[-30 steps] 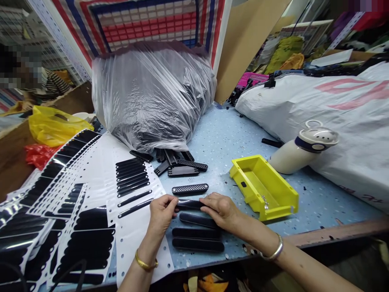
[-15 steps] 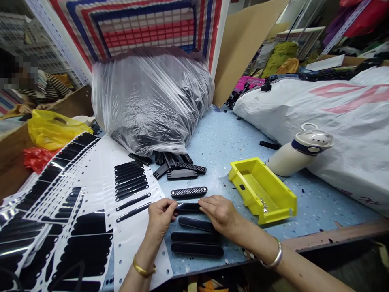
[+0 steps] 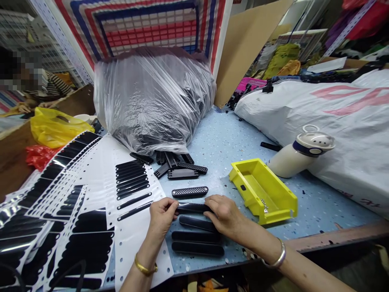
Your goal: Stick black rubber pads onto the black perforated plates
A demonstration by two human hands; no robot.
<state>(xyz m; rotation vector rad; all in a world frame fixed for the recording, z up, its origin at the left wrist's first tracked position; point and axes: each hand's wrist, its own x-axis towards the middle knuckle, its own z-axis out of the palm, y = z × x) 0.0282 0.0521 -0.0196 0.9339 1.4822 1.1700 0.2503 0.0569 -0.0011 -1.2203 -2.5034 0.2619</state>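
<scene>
- Left hand: grip narrow, thumb and fingers pinching the left end of a slim black oblong strip. A gold bangle sits on the wrist.
- Right hand: grip narrow, fingers bearing on the strip's right end. A silver bangle sits on the wrist.
- Strip location: between the hands, lying flat on a pale blue speckled surface. Both hands hide its ends (full outline not verifiable).
- Directly below: three black rounded bars, in a near-parallel row.
- Directly above: a black perforated bar, just clear of the hands. Beyond it lies a loose heap of black pieces.
- Left: white perforated backing sheets carrying glossy black strips, just beside the left hand.
- Right: an empty-looking yellow plastic tray with a small chain, near the right hand, and a white cylindrical appliance with a domed cap.
- Rear: a clear plastic bag of black pieces blocks the far side of the surface.
- Far left: a co-worker's striped sleeve, well apart.
</scene>
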